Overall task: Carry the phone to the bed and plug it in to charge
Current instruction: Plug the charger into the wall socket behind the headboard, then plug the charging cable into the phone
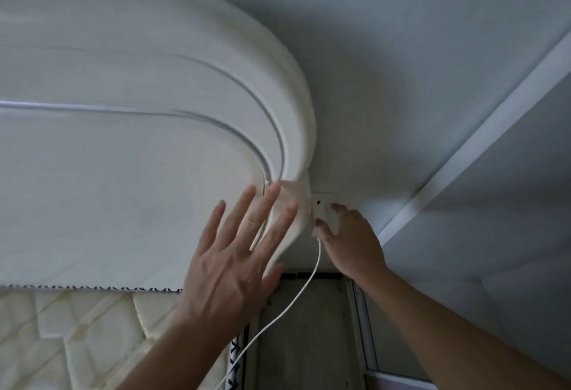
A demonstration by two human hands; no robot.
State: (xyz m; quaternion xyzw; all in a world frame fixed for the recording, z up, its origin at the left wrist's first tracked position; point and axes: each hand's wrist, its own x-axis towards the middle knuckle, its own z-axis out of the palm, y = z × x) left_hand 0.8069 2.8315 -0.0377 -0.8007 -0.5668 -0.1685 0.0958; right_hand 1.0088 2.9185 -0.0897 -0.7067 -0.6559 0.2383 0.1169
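My left hand (234, 253) lies flat with fingers spread against the lower right corner of the cream padded headboard (139, 148). My right hand (346, 235) is at the white wall socket (321, 204) just right of the headboard, its fingers closed on a white charger plug (318, 230) pressed to the socket. A white charging cable (287, 309) runs from the plug down and left, out of the bottom of the view. The phone is not in view.
The quilted cream mattress (77, 337) fills the lower left, its edge trimmed with a dark zigzag. A narrow gap of dark floor (309, 328) lies between bed and wall. A white trim strip (463, 148) runs diagonally across the grey wall at right.
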